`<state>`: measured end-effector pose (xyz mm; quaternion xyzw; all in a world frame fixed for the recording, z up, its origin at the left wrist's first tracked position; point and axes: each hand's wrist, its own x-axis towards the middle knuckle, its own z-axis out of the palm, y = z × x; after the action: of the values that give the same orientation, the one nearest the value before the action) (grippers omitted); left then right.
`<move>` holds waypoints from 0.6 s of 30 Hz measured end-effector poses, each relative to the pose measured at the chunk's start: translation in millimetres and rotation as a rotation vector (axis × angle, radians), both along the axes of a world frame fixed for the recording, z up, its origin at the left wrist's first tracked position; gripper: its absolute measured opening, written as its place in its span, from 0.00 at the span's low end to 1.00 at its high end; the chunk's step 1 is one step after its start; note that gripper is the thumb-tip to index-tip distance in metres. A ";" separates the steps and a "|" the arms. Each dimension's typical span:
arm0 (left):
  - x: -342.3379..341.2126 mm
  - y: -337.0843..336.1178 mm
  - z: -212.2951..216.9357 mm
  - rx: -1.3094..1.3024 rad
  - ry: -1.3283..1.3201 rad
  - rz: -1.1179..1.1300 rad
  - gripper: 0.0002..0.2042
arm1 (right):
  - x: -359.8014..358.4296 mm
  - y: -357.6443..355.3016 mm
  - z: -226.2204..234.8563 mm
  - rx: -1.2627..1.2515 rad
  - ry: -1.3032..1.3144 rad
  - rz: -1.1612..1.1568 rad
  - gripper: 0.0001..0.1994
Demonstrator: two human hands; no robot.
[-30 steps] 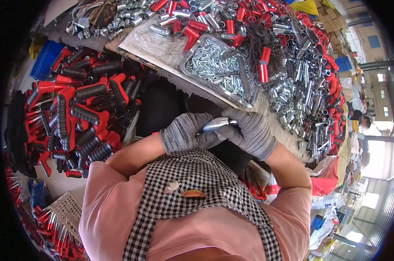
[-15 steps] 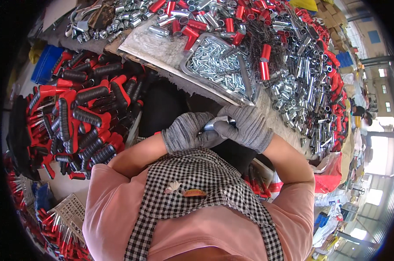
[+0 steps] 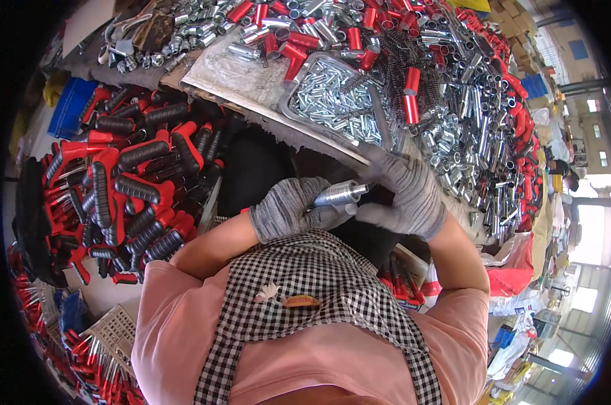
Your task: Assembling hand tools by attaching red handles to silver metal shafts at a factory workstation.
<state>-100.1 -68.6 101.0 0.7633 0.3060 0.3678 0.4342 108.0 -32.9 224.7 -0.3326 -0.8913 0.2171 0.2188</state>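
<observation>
In front of my apron, my left hand (image 3: 288, 208) in a grey knit glove is closed around a silver metal sleeve (image 3: 338, 194). A thin pin-like tip sticks out of the sleeve's right end. To the right of that tip, my gloved right hand (image 3: 412, 192) is open, its thumb and fingers apart and slightly blurred. Its fingertips are close to the table's front edge, below a clear plastic tray (image 3: 286, 101) full of small silver pins (image 3: 336, 94). Nothing shows between the right fingers, though part of the palm side is hidden.
Red metal tubes (image 3: 411, 108), dark coil springs (image 3: 403, 61) and silver sleeves (image 3: 447, 145) cover the table (image 3: 218, 71). Black-and-red handles (image 3: 143, 155) are heaped at my left. A blue bin (image 3: 72, 106) stands behind them. At my right lies a red-and-white bag (image 3: 511, 273).
My right hand has come off the silver sleeve and moved right, its fingers opening. The left hand keeps hold, and more of the sleeve and its tip now shows.
</observation>
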 end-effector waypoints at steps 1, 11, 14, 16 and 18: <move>1.2 0.4 0.6 0.000 0.000 -0.001 0.21 | -4.4 0.4 -0.5 0.143 0.044 0.058 0.22; 4.6 -0.8 4.4 -0.010 -0.024 -0.013 0.18 | 9.9 -0.8 -11.6 0.281 -0.069 0.079 0.22; 7.5 -1.0 4.5 0.017 -0.012 -0.029 0.17 | 5.9 -7.9 -8.9 0.194 -0.021 0.139 0.22; 11.3 -3.5 7.1 0.094 0.090 -0.033 0.16 | 16.9 -6.7 -7.8 -0.141 -0.047 0.048 0.24; 13.4 -4.2 4.8 0.090 0.048 -0.040 0.17 | 19.1 -9.6 -9.7 -0.135 -0.097 -0.081 0.25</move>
<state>-86.7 -72.9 105.8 0.7966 0.2841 0.3540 0.3992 127.1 -42.5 215.0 -0.3924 -0.8700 0.2514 0.1610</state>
